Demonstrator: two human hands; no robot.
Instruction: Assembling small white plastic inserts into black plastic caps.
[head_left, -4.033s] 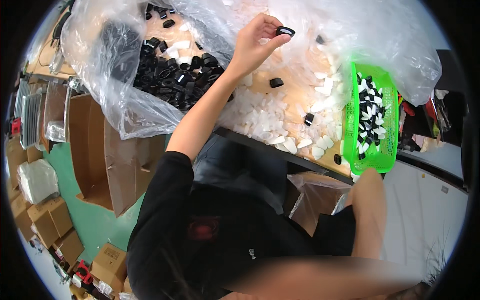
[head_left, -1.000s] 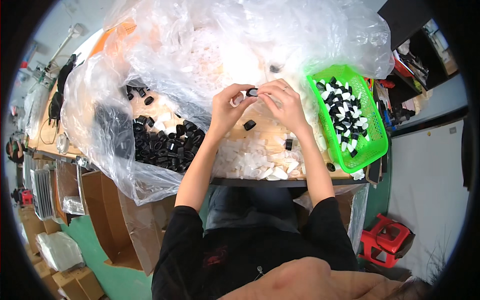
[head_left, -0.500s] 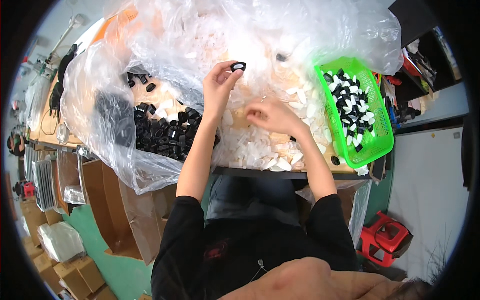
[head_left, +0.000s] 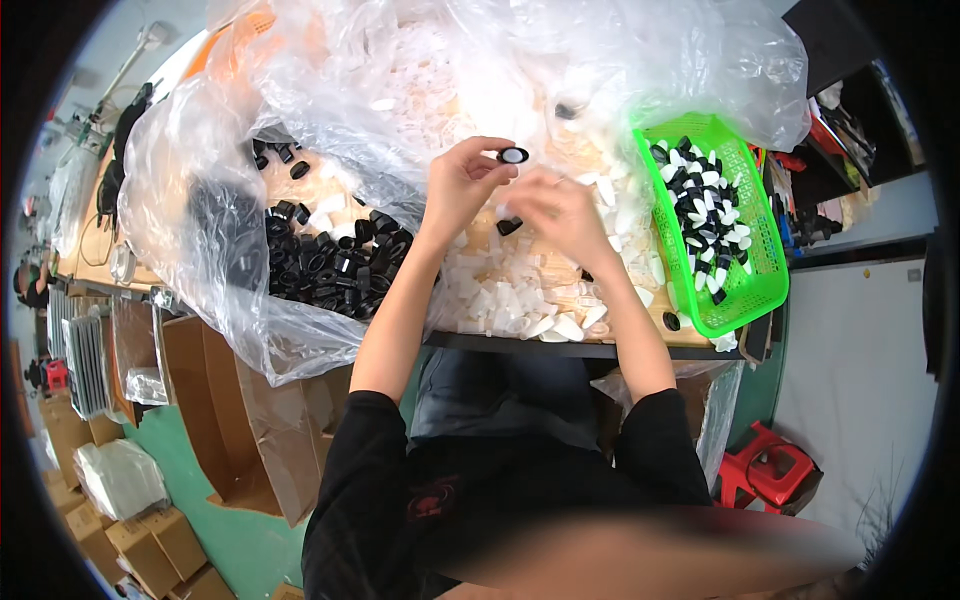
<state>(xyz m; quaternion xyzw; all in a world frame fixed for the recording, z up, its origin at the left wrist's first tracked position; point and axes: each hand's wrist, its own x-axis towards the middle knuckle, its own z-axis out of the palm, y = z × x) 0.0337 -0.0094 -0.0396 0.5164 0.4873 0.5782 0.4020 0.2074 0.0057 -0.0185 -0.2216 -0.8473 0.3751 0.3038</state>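
My left hand [head_left: 462, 192] is closed in a pinch on a small black oval cap [head_left: 513, 156] with a white middle, held above the table. Close beside it is my right hand [head_left: 565, 215], its fingers blurred by motion, so I cannot tell whether they hold anything. Another black piece [head_left: 509, 227] shows just below the right fingers. Beneath both hands lies a spread of small translucent white plastic pieces [head_left: 490, 295]. Black caps [head_left: 335, 270] form a heap to the left, partly on clear plastic.
A green basket [head_left: 712, 325] on the right holds mixed black and white pieces [head_left: 705, 215]. Clear plastic bags [head_left: 600, 50] cover the table's far side and left. An open cardboard box [head_left: 215, 420] stands below at left, a red stool [head_left: 770, 465] at lower right.
My left hand has moved slightly right and down with the black cap. My right hand has risen toward it, uncovering a black piece below.
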